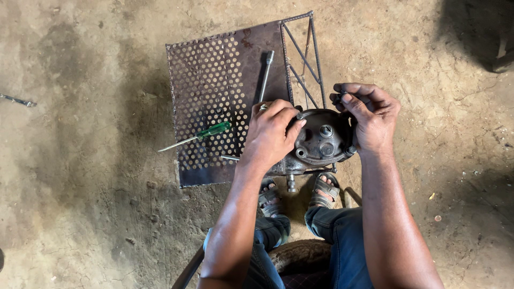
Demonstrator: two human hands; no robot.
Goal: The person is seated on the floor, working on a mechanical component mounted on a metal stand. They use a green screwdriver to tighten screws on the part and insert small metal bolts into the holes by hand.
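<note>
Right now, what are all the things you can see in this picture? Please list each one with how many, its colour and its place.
metal housing: one, grey, held between both hands above the feet
perforated plate: one, rusty brown, on the ground left of the housing
wire frame: one, dark, at the plate's right edge
screwdriver: one, green handle, lying on the plate
socket extension bar: one, silver, on the plate
metal rod: one, grey, on the ground far left
dirt floor: brown
sandals: two, grey, on the feet
jeans: blue
left hand: grip on the housing
right hand: fingertips pinching at the housing's top right edge
</note>
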